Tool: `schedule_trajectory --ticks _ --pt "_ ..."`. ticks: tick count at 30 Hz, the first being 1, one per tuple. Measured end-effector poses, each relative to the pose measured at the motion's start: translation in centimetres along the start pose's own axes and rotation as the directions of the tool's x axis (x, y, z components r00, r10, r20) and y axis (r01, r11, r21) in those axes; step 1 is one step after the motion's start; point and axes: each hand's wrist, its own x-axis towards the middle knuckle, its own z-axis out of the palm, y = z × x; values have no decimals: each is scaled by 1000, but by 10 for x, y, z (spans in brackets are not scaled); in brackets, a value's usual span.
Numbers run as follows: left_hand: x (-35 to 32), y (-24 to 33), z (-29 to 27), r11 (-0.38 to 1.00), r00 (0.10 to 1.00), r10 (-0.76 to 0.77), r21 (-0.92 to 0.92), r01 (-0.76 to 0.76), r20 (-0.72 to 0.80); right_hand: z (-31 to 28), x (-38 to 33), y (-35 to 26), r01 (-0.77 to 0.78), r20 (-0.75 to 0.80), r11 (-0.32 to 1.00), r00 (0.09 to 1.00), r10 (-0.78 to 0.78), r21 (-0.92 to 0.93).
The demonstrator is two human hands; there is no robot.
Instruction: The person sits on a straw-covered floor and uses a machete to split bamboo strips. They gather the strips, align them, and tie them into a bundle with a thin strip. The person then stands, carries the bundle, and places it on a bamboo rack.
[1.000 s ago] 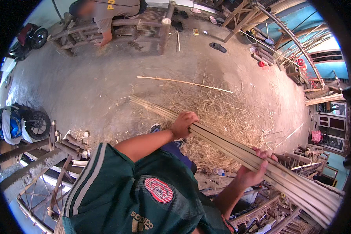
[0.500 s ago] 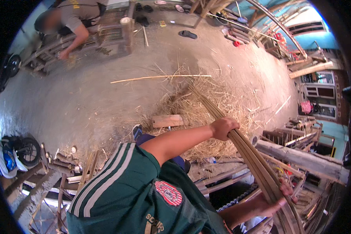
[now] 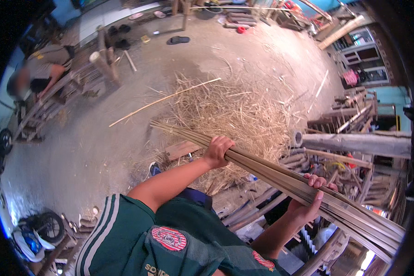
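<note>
A: Biggest first, quick. What do I log?
B: Watching remotely, I get the grey-brown floor (image 3: 92,152) across most of it. Upper left, slatted wooden frame (image 3: 89,76), another person (image 3: 43,71) at it.
A: Next size down?
B: Heap of pale shavings (image 3: 248,119), mid-floor. Thick pole (image 3: 359,143) to its right.
A: Main thing?
B: Bundle of strips (image 3: 267,172), long, tan, slanting from mid-view to lower right, on the heap's near side. I see one loose strip (image 3: 165,102) beyond it, one end reaching the heap. Wooden block (image 3: 181,149) by the heap's left edge.
A: Hands?
B: I read left hand (image 3: 218,152) clenched round the bundle from above, toward its left end. Right hand (image 3: 308,198) grasps it from beneath, fingers over the far edge. Hands well apart.
</note>
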Motion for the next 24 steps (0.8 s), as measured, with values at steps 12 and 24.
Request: schedule_trajectory --ticks 12,24 --pt "107 85 201 921 953 157 -386 -48 258 -51 -2 -49 299 -62 673 888 -456 -676" --pt "144 144 118 880 866 419 -359 -312 274 -68 34 -143 412 -414 700 590 -693 -584"
